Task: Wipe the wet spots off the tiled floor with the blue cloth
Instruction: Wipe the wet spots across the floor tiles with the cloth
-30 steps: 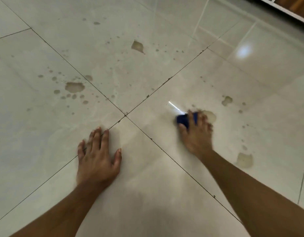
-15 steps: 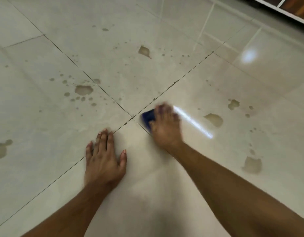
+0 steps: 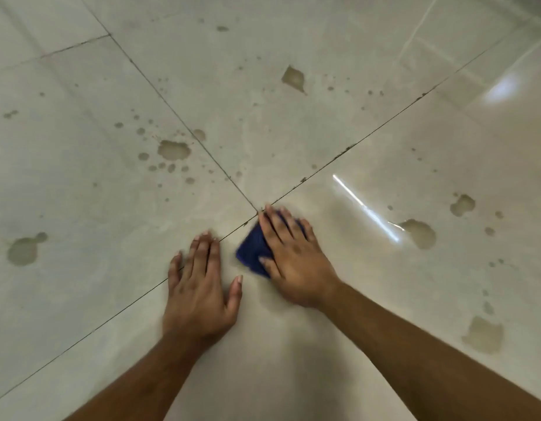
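Note:
My right hand (image 3: 293, 256) presses flat on a folded blue cloth (image 3: 252, 250), just below the point where four pale floor tiles (image 3: 293, 141) meet. Most of the cloth is hidden under the palm; its left edge sticks out. My left hand (image 3: 199, 287) rests flat on the floor beside it, fingers straight, thumb spread toward the cloth. Wet spots dot the tiles: a large blotch with small drops (image 3: 173, 149) up left, one (image 3: 293, 78) at the top centre, two (image 3: 421, 233) to the right, one (image 3: 485, 334) at lower right, one (image 3: 23, 250) at far left.
Dark grout lines (image 3: 348, 150) cross near my hands. Bright light glare (image 3: 366, 208) streaks the glossy tile to the right of the cloth, with another reflection (image 3: 503, 86) at upper right.
My right hand has swept the cloth leftward from the right tile toward the grout crossing, close to my left hand. The left hand stays planted on the floor.

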